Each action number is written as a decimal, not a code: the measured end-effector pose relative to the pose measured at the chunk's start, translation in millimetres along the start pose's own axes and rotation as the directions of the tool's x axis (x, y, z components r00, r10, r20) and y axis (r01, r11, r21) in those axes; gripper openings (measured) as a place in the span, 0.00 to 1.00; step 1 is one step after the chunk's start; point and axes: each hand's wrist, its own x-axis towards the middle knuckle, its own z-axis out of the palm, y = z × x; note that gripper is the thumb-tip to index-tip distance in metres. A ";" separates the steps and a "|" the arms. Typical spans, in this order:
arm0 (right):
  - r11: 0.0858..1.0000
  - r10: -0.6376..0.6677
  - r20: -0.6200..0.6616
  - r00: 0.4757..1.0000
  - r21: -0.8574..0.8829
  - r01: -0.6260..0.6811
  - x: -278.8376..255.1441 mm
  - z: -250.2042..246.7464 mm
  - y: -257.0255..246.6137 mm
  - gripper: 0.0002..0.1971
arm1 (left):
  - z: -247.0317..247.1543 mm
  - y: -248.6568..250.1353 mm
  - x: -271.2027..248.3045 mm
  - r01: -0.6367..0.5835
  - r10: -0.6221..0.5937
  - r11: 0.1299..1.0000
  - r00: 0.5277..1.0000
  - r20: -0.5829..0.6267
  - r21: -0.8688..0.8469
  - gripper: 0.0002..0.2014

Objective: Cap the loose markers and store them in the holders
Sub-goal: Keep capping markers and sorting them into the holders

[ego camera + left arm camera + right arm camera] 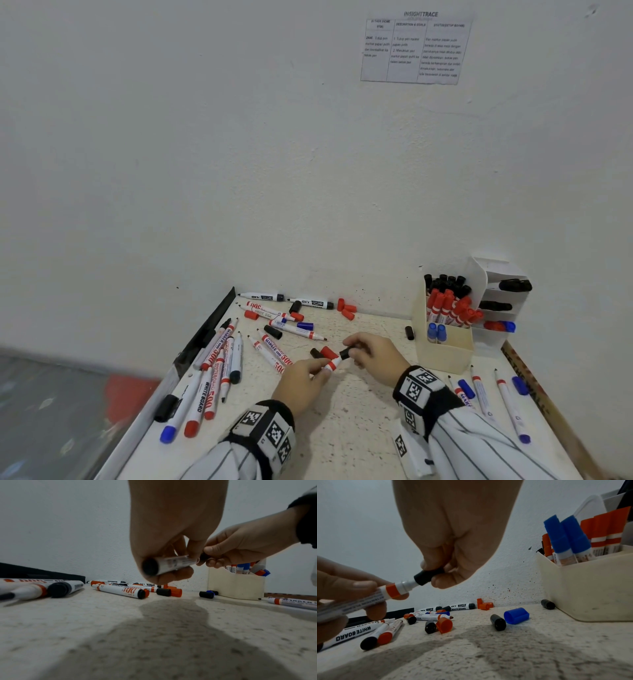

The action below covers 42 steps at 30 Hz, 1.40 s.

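Note:
My left hand (310,375) grips a white marker (368,600) with an orange band near its tip and a black rear end (150,567). My right hand (364,349) pinches a black cap (426,576) that sits over the marker's tip, only partly on; white nib collar still shows between cap and band. Both hands hover just above the middle of the table (342,428). A cream holder (445,346) at the right back holds capped black, red and blue markers. A white tiered holder (503,308) stands behind it with a few markers lying in it.
Several uncapped markers lie at the left (212,373), at the back (284,318) and at the right front (507,401). Loose caps are scattered: red ones (346,308) by the wall, a black one (409,332) beside the cream holder, a blue one (516,615) nearer.

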 end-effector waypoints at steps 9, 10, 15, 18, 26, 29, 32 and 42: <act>0.997 0.030 -0.003 1.000 0.071 -0.030 -5.4 9.4 -5.8 0.05 | -2.5 1.7 -4.7 -0.102 0.106 0.991 0.993 -0.051 0.085 0.18; 0.998 0.047 0.000 0.999 0.033 -0.047 -5.2 9.0 -6.9 0.08 | -2.9 0.9 -4.9 -0.094 0.097 0.994 0.993 -0.062 0.054 0.16; 0.985 0.169 0.019 0.985 -0.030 -0.168 -4.1 11.1 -8.0 0.26 | 1.6 5.5 -6.8 -0.108 0.112 0.989 0.993 -0.035 0.101 0.11; 0.977 0.212 -0.044 0.976 0.024 -0.211 -1.5 9.4 -17.2 0.24 | 6.0 16.2 -6.6 -0.127 0.129 0.988 0.992 -0.015 0.090 0.11; 0.994 0.045 -0.083 0.996 0.101 -0.036 -4.5 -2.4 -31.4 0.21 | -4.0 41.8 -9.0 0.084 -0.048 0.952 0.991 0.128 -0.293 0.15; 0.987 0.011 -0.089 0.996 0.162 0.004 -6.8 -2.6 -29.4 0.20 | -4.6 45.9 -13.1 0.144 -0.057 0.900 0.974 0.217 -0.411 0.16; 0.989 -0.017 -0.063 0.998 0.144 0.026 -7.5 -3.2 -27.3 0.20 | -3.1 42.1 -10.8 0.166 -0.060 0.884 0.967 0.247 -0.436 0.17; 0.982 -0.043 -0.261 0.964 0.167 0.089 0.4 -30.3 -12.9 0.16 | -25.7 -19.0 19.3 0.233 -0.220 0.969 0.965 -0.144 0.077 0.17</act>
